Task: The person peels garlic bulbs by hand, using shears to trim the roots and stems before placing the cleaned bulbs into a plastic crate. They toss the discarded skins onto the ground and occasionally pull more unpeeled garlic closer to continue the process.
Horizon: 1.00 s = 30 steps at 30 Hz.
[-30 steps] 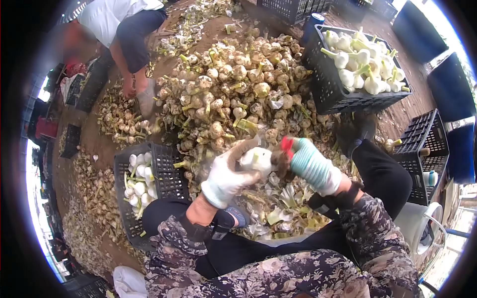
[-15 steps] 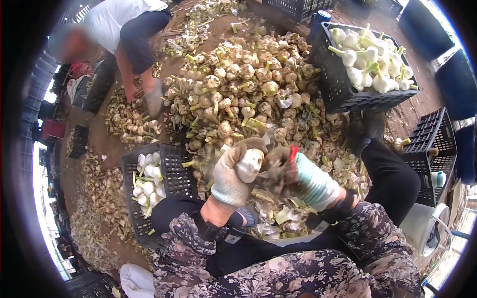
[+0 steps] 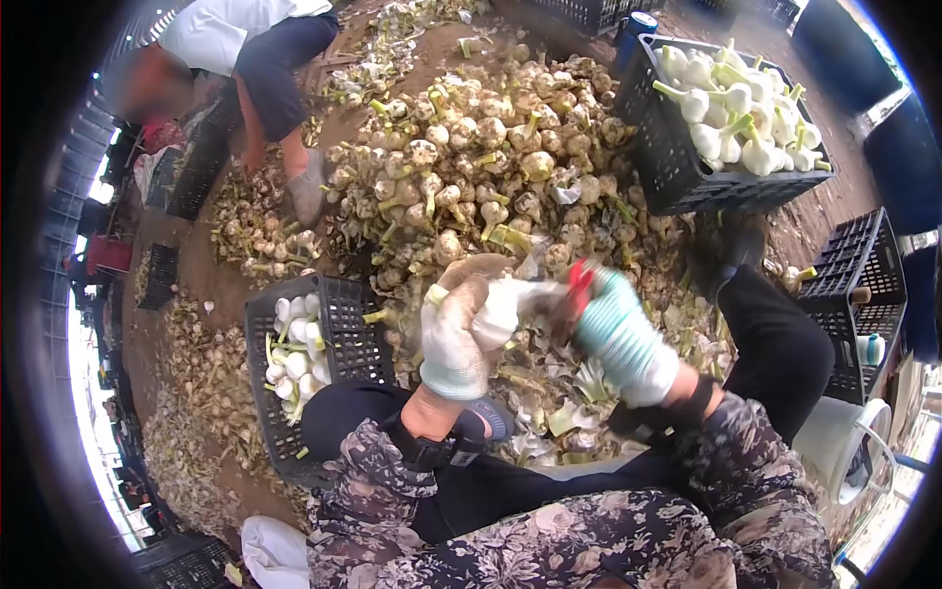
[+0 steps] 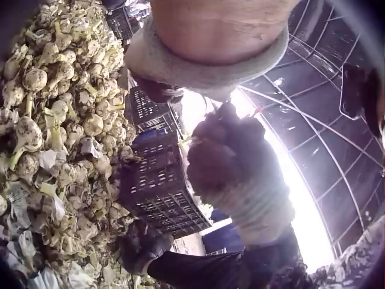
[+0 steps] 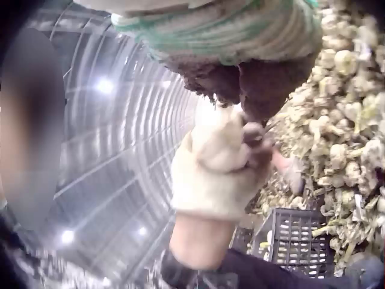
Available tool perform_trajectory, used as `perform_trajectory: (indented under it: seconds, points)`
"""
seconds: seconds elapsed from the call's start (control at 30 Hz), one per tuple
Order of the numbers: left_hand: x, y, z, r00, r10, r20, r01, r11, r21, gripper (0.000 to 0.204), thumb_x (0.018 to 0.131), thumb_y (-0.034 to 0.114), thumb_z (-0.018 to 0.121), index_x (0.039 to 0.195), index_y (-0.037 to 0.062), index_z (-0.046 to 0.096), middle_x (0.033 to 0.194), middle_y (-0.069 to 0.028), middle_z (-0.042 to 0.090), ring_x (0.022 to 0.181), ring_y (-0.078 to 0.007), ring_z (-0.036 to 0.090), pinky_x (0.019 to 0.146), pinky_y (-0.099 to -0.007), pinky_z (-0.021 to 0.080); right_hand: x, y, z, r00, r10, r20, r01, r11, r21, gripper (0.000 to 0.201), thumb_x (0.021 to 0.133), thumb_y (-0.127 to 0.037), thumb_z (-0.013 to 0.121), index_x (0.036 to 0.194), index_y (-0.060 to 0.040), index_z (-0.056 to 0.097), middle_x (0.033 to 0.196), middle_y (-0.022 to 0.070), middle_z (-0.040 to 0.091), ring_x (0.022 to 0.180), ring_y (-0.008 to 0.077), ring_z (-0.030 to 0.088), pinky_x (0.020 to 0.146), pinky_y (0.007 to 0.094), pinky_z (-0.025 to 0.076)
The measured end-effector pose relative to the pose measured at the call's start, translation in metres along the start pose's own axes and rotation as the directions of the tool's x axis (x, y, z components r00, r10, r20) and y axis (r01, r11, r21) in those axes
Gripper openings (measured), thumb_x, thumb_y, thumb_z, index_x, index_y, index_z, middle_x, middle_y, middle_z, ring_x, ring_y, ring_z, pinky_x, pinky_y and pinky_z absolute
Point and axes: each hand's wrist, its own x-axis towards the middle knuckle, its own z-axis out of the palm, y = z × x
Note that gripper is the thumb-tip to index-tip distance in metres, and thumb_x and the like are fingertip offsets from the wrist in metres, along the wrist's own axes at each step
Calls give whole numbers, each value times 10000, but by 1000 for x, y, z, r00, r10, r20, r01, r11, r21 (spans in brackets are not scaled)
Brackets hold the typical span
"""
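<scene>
While your left hand (image 3: 453, 344) is curled round the white garlic bulb (image 3: 498, 314) above the peelings (image 3: 571, 418), your right hand (image 3: 620, 334), too blurred to tell its grip, could jerk the bulb loose by pulling too hard.

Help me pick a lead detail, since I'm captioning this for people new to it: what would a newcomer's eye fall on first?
Probably the big heap of brownish garlic bulbs, upper middle of the head view. Next, the black crate at upper right, piled with white bulbs. Then, in front of the heap, the gloved left hand gripping a pale bulb, and something red at the right hand.
</scene>
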Motion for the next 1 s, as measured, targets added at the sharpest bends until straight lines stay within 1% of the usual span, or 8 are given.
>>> perform_trajectory:
  seconds: [0.17, 0.4, 0.63, 0.73, 0.83, 0.87, 0.97, 1.0]
  points:
    - [-3, -1, 2, 999, 50, -1, -50, 997, -63, 365, 842, 81, 404, 1191, -12, 459, 1055, -128, 552, 867, -229, 600, 648, -275, 509, -6, -4, -32, 958, 112, 263, -185, 944, 274, 261, 840, -162, 588, 1054, -20, 541, 855, 33, 575, 729, 114, 563, 634, 251, 485]
    - [9, -33, -10, 971, 239, 19, -230, 905, 357, 402, 899, 228, 524, 1228, 8, 446, 962, -90, 609, 849, -156, 598, 759, -267, 492, -5, 7, 5, 893, -449, -11, 443, 883, -154, 222, 793, -87, 642, 986, -29, 550, 823, 34, 589, 707, 77, 549, 557, 224, 440]
    - [12, -9, -11, 985, -152, -80, 107, 907, -407, 340, 926, 214, 455, 1202, 15, 471, 944, -93, 594, 817, -227, 594, 691, -337, 520, 15, 23, -42, 995, -86, -41, 95, 937, 337, 123, 868, -116, 519, 961, -46, 558, 806, 43, 627, 690, 154, 583, 603, 266, 459]
    - [13, -7, -23, 980, -194, 37, 191, 884, -427, 322, 927, 221, 453, 1167, 9, 485, 915, -101, 594, 779, -221, 597, 655, -343, 525, 37, 66, -70, 886, 28, 463, 395, 475, -786, 264, 748, -32, 546, 1011, -21, 537, 913, 88, 589, 803, 259, 570, 693, 298, 458]
    - [14, -6, -22, 968, -241, -72, 188, 885, -427, 300, 933, 242, 443, 1110, 8, 503, 883, -100, 598, 746, -198, 597, 608, -324, 521, 26, 47, -61, 777, -488, 397, 577, 299, -760, 342, 711, -40, 642, 1038, -25, 540, 985, 112, 574, 850, 255, 568, 728, 296, 459]
    - [13, -7, -22, 969, -242, -52, 212, 920, -330, 305, 936, 250, 435, 1110, 9, 502, 859, -94, 599, 743, -189, 596, 608, -309, 517, 20, 33, -40, 841, -491, 227, 540, 733, -414, 412, 653, -39, 721, 1035, -48, 566, 1012, 116, 565, 876, 233, 568, 744, 303, 464]
    - [18, -24, -40, 953, -300, 29, 298, 924, -240, 257, 915, 159, 457, 1091, -16, 523, 869, -113, 619, 746, -197, 618, 644, -280, 515, 2, -8, -6, 732, -621, 280, 681, 657, -323, 390, 653, -33, 728, 1013, -50, 578, 979, 108, 580, 834, 222, 575, 712, 307, 474]
    - [21, -30, -44, 994, 15, 105, -50, 938, 343, 259, 912, 164, 461, 1086, -13, 533, 867, -114, 619, 742, -198, 618, 639, -284, 516, -2, -16, 1, 705, -641, 305, 709, 647, -280, 379, 652, -25, 729, 1001, -51, 583, 956, 105, 588, 811, 220, 579, 697, 309, 477]
